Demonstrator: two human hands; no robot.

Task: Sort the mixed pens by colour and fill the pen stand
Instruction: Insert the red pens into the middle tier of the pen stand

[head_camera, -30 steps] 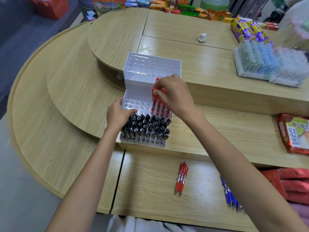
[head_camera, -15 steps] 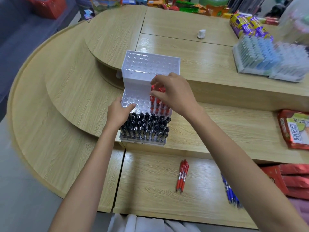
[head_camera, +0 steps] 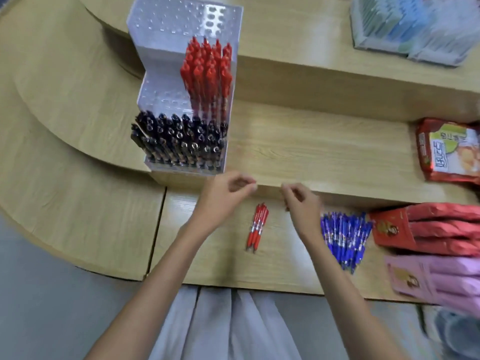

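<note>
red pens [head_camera: 257,227] lie on the worktop [head_camera: 226,261] between our left grip [head_camera: 223,196] and right grip [head_camera: 301,203]; we see both hover loosely curled, holding nothing.

Our left grip [head_camera: 228,193] and right grip [head_camera: 301,201] hover loosely curled near red plastic pens [head_camera: 257,227]. Blue plastic pens [head_camera: 342,235] lie close by on the wooden tabletop [head_camera: 285,268].

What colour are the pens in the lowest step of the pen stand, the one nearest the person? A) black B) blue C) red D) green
A: the black pens fill the front, lowest step of the pen stand, and the red pens stand on the step behind.
</note>
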